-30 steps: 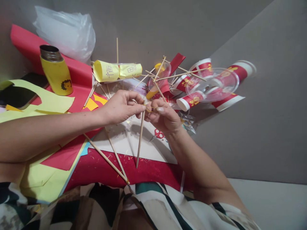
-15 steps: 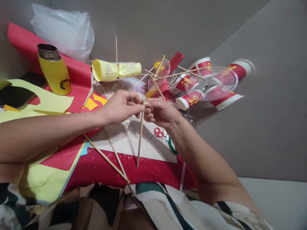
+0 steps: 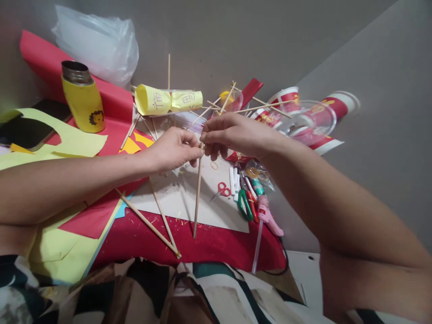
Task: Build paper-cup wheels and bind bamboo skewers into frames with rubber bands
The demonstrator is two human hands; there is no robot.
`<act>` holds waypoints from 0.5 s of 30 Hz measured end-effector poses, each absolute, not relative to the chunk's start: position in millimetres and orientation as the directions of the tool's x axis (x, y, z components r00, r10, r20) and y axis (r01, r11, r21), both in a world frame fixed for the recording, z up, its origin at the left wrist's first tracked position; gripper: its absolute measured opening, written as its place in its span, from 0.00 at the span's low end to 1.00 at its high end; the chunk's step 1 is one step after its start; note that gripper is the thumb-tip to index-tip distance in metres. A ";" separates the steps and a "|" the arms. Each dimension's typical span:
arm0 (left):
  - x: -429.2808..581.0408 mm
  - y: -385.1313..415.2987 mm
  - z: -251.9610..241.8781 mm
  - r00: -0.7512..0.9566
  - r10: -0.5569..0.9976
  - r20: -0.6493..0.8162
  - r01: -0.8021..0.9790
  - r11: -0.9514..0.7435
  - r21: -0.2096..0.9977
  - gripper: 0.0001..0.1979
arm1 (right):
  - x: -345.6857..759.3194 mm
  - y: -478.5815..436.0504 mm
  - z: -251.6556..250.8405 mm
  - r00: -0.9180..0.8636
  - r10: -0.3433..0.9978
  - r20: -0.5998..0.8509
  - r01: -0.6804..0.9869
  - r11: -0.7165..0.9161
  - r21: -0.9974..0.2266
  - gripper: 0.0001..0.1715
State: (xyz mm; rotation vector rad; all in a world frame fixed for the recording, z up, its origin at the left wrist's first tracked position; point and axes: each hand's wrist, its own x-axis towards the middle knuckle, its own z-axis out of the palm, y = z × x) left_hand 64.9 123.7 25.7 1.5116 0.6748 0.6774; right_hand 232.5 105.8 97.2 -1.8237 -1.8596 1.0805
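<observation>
A wooden stick [image 3: 198, 193] slants down from my fingertips, its lower end over the red cloth. My left hand [image 3: 175, 147] pinches it near the top between thumb and fingers. Above the same end, my right hand [image 3: 222, 135] has its thumb and index finger pressed together; what lies between them is hidden. Left of this stick, two more wooden sticks [image 3: 148, 221] meet in a V, bound at the near tip with a small yellowish band [image 3: 178, 255]. Their far parts run behind my left forearm.
Red scissors [image 3: 223, 189], markers [image 3: 236, 183], green-handled scissors [image 3: 243, 204] and a pink glue gun [image 3: 268, 218] lie right. A rubber band [image 3: 213, 165] rests on white paper [image 3: 216, 213]. Behind stand stick frames, paper cups [image 3: 290, 100] and a yellow bottle [image 3: 83, 105].
My right hand has risen and turned over above the stick's top, its forearm swinging outward to the right. The markers and glue gun now show. My left hand keeps its pinch.
</observation>
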 end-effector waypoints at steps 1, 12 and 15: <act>65.0 124.1 25.2 0.653 0.757 0.023 0.020 -0.048 0.999 0.09 | 228.5 103.5 99.3 -0.131 0.962 -0.241 0.756 -0.061 -0.651 0.14; 62.8 125.0 27.5 0.648 0.761 0.012 0.086 -0.090 0.992 0.06 | 216.2 95.5 93.4 -0.309 0.950 0.035 0.928 0.309 -0.208 0.11; 62.0 126.7 25.2 0.667 0.744 0.029 0.067 -0.100 0.993 0.05 | 210.5 84.4 89.2 -0.270 0.956 0.115 0.963 0.267 0.035 0.08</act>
